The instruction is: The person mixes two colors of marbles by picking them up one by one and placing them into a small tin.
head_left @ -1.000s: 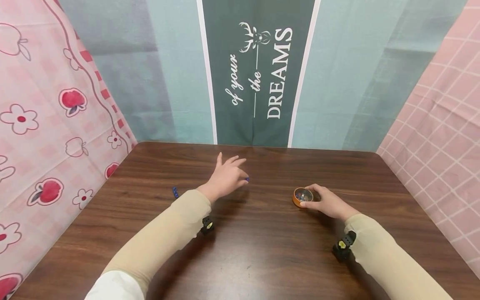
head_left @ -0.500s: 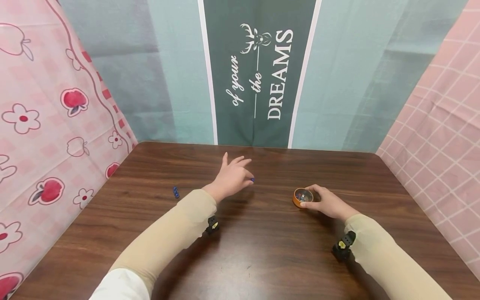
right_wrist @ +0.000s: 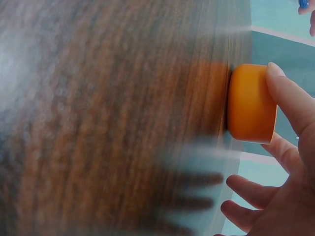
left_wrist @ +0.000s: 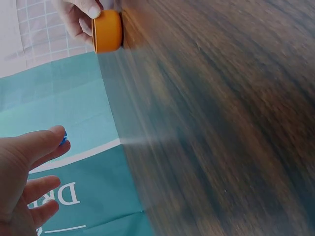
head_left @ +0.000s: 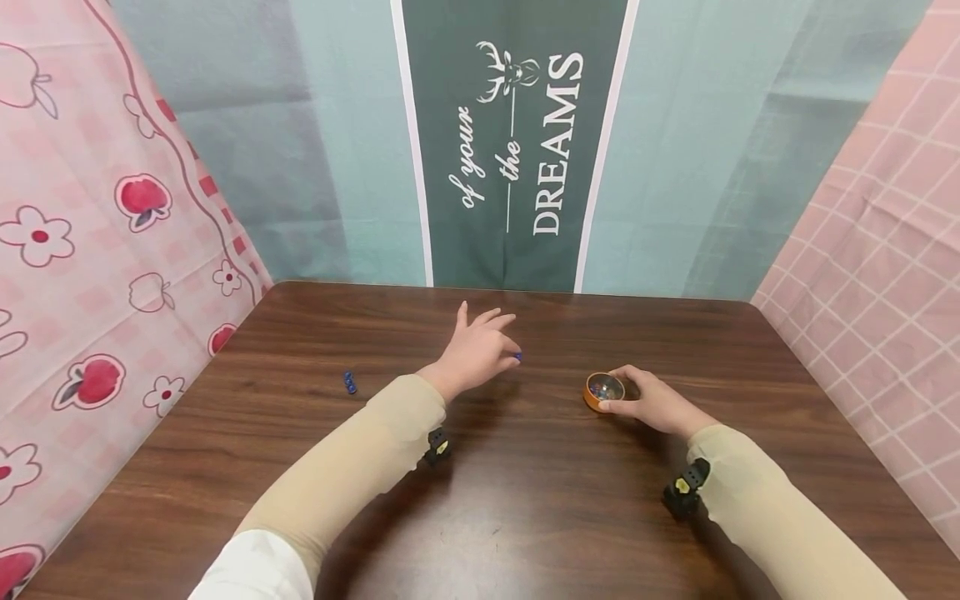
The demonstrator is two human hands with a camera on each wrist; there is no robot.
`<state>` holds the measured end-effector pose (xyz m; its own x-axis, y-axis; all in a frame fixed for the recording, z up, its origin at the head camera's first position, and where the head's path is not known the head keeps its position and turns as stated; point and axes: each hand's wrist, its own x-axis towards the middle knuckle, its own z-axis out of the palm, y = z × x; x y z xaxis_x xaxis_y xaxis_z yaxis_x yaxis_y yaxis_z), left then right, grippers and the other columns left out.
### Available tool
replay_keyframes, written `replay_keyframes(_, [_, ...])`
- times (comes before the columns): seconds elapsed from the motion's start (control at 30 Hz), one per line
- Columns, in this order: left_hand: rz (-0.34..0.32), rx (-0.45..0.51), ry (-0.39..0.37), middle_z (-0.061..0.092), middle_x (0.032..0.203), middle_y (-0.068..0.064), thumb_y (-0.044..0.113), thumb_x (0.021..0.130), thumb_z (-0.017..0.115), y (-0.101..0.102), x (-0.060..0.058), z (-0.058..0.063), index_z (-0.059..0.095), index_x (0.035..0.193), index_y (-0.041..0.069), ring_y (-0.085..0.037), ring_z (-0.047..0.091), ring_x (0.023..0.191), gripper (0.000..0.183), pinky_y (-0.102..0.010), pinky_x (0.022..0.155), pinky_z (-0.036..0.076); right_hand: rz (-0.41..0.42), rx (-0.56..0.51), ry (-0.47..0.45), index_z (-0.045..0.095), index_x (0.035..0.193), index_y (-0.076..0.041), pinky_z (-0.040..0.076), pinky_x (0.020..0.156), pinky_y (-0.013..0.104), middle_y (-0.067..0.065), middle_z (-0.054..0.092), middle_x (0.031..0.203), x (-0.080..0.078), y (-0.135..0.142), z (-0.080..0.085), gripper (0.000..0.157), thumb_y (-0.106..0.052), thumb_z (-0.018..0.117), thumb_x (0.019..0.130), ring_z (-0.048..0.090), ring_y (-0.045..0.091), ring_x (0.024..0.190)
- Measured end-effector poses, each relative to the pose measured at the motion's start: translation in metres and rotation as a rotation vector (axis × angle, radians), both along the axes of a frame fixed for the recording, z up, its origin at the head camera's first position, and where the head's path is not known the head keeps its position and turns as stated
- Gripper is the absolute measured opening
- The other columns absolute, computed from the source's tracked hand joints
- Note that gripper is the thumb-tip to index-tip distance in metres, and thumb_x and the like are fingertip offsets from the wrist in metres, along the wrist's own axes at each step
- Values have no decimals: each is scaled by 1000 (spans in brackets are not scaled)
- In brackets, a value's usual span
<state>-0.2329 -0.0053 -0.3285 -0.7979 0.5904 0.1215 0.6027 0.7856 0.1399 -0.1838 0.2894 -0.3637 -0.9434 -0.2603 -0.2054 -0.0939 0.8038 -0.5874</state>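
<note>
Between the thumb and index finger of my left hand (head_left: 476, 354) is a small shiny blue piece (left_wrist: 64, 138), held above the table with the other fingers spread. My right hand (head_left: 657, 403) grips the rim of a small round orange bowl (right_wrist: 250, 104), thumb on one side and a finger on the other. The bowl stands upright on the table, and small red and blue bits show inside its shiny interior in the head view. My left hand is to the left of the bowl, apart from it. More small blue pieces (head_left: 350, 382) lie in a short row on the left of the table.
The dark wood-grain table (head_left: 555, 492) ends at a back edge against a green curtain (head_left: 675, 167) with lettering. A pink apple-print cloth (head_left: 97, 317) hangs on the left, a pink checked cloth (head_left: 877, 225) on the right.
My left hand has moved steadily right toward the bowl with the blue piece in its pinch, uncovering the row of blue pieces. The right hand and the bowl have stayed in place.
</note>
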Motion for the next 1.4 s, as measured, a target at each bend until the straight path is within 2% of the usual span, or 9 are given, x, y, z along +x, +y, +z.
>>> replay_keyframes(0.3, [-21,7,-4,43,142,0,36,86,66,16,1,-2,75,100,28,-21,28,136,18,-62,105,-2,13,-12,31,49,125,0,36,93,57,24,50,123,0,2,-1,63,-43,68,83,45,41,117])
replay_keyframes(0.8, [-44,57,-101,42,143,3,39,87,65,50,11,-3,74,102,30,-19,29,136,20,-61,105,1,-17,6,8,49,126,-2,33,94,61,27,47,126,0,0,-5,66,-47,68,81,42,44,119])
replay_keyframes(1.03, [-55,39,-148,42,143,2,39,87,65,68,12,-2,73,104,29,-19,29,136,22,-61,106,1,2,-5,22,49,125,1,34,94,60,28,48,126,-3,0,2,65,-44,67,83,42,45,119])
replay_keyframes(1.17, [-54,8,-165,43,142,3,39,87,64,76,13,-5,73,105,30,-19,30,135,22,-61,106,2,-4,-7,18,50,124,0,34,93,60,26,50,123,-2,0,0,64,-44,69,82,45,43,116])
replay_keyframes(1.4, [-63,-63,-127,48,138,6,41,86,64,95,16,-13,72,105,32,-18,31,135,22,-60,107,4,8,-5,23,50,122,1,35,92,61,26,51,122,2,1,-1,61,-42,68,83,44,45,117])
